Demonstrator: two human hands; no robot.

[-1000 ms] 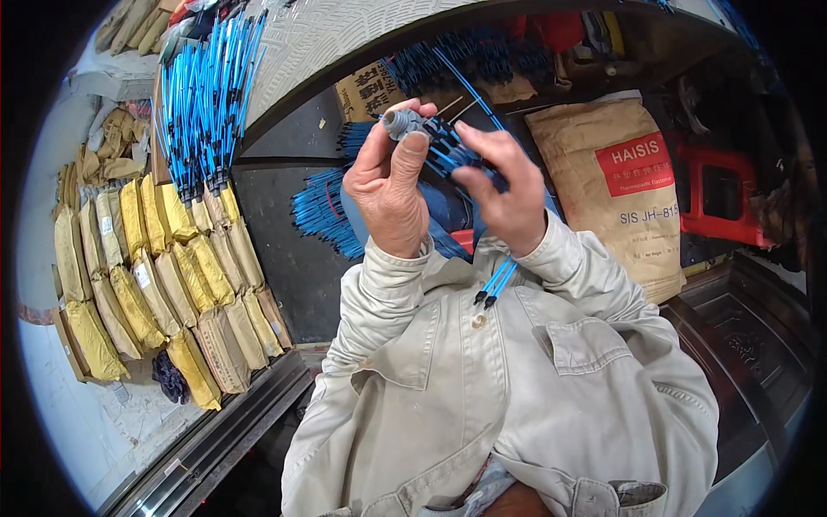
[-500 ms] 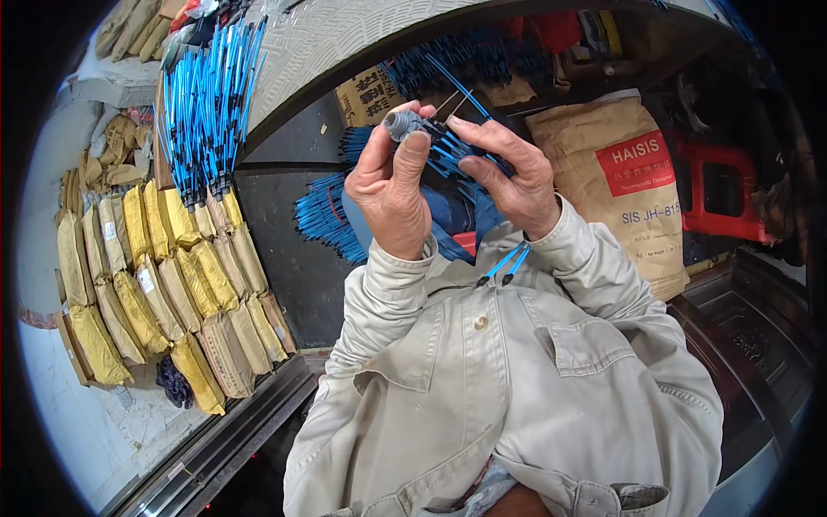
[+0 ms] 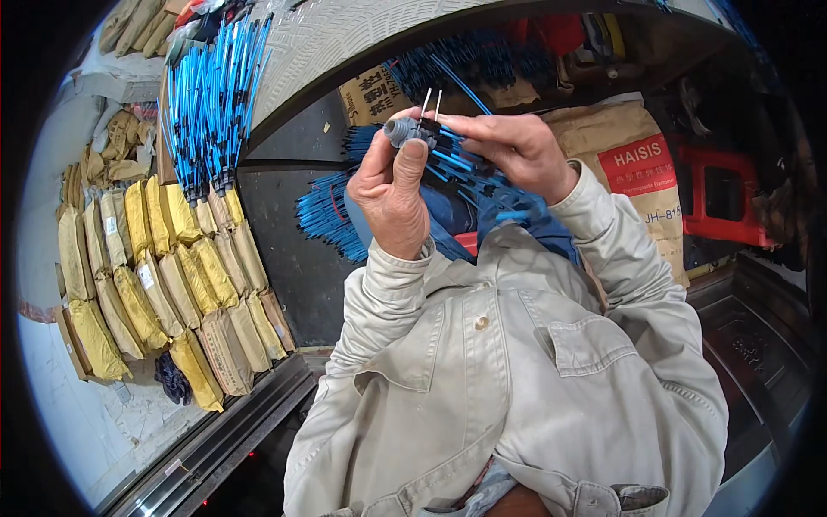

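In front of my chest, my left hand (image 3: 392, 194) pinches a grey ribbed plastic fitting (image 3: 401, 131) between thumb and fingers. Two thin metal prongs (image 3: 432, 104) stand up just beyond it. My right hand (image 3: 517, 148) is close on the right, fingers stretched toward the black pieces (image 3: 428, 127) beside the fitting. Its thumb is mostly hidden, and what it grips cannot be made out. Blue cables (image 3: 457, 162) with black ends run beneath the right fingers. More blue cables (image 3: 332, 215) lie in a bundle over and beside my lap.
Rows of yellow and tan wrapped packets (image 3: 194, 276) lie at left. A bundle of blue cables (image 3: 215, 103) rests by the grey textured tabletop (image 3: 323, 30). At right are a brown paper sack (image 3: 594, 133) and a red plastic stool (image 3: 724, 228). Dark carved wood (image 3: 749, 345) borders my right side.
My right hand has shifted right and slightly up, its fingers straighter. The metal prongs now point more upright. Two blue cable ends below my right wrist are out of sight. The left hand barely moved.
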